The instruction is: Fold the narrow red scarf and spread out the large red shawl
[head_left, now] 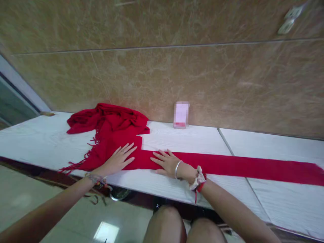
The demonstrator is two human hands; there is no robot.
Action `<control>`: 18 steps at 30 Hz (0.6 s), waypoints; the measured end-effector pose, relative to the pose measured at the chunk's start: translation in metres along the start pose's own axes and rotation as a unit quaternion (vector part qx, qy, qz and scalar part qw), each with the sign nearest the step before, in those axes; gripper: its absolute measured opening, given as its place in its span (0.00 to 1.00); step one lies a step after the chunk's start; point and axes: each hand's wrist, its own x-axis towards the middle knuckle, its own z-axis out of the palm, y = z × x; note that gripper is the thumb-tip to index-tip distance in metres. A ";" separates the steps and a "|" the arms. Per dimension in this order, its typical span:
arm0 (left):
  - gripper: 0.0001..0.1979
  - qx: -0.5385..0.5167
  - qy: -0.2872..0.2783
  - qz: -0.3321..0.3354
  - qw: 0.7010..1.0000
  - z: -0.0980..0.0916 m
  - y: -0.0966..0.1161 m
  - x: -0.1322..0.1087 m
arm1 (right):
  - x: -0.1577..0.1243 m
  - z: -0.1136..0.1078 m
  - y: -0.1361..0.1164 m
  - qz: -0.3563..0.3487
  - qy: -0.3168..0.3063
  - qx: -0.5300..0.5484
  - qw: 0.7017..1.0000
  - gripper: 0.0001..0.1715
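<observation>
Watching remotely, I see the left hand (118,161) and right hand (169,164) splayed open, gripping nothing, palms down on the red cloth (143,159); its bunched folds (113,119) lie at eleven o'clock, its strip (227,164) runs toward three along the white surface (199,136).

A white table (50,145) carries red fringed cloth (113,123) and 1 blurred pink object (181,113).

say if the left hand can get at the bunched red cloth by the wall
Probably yes: the left hand lies open near the bunched red cloth, with no visible obstacle between them.
</observation>
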 end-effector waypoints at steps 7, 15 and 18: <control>0.26 0.009 0.035 0.042 0.998 0.003 -0.029 -0.012 | -0.006 0.001 -0.002 0.031 0.030 -0.014 0.999 0.33; 0.24 0.030 0.044 0.107 0.993 -0.005 -0.075 -0.024 | -0.032 0.001 0.006 0.083 0.039 -0.018 0.996 0.34; 0.25 0.022 0.071 0.129 0.989 -0.016 -0.042 -0.005 | -0.034 0.006 0.005 0.097 0.069 -0.013 0.993 0.36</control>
